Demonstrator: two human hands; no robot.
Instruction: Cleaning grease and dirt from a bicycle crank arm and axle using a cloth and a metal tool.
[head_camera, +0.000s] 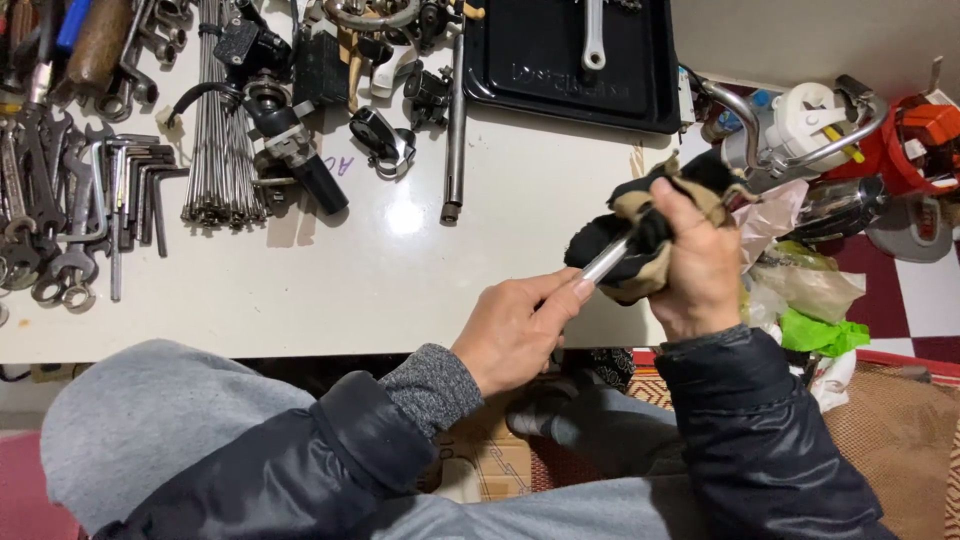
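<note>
Left hand (515, 335) pinched narrow around the near end of a short metal rod (606, 262), thumb and forefinger closed on it. Right hand (697, 262) clenched around a black and tan rag (630, 225), wrapped over the rod's far end. Only a brief bright stretch of the rod showing between the two hands; the rest buried in cloth and palm, so full length and tip shape impossible to tell.

Beyond the hands, on the white table (400, 270): a long steel shaft (455, 120) lying almost straight away from the left hand, a black tray (570, 65) further back, cut off by the top edge, with a pale lever-like part partly seen inside. Far out to the left of the left hand, a bundle of thin spokes (222, 120), a row of hex keys (140, 185) and wrenches (40, 200), some running off the frame. Just past the right hand, a chrome and white assembly (800, 130), half masked by the rag, hard to make out. Below the right wrist, crumpled plastic and a green scrap (815, 330), shapes unclear
</note>
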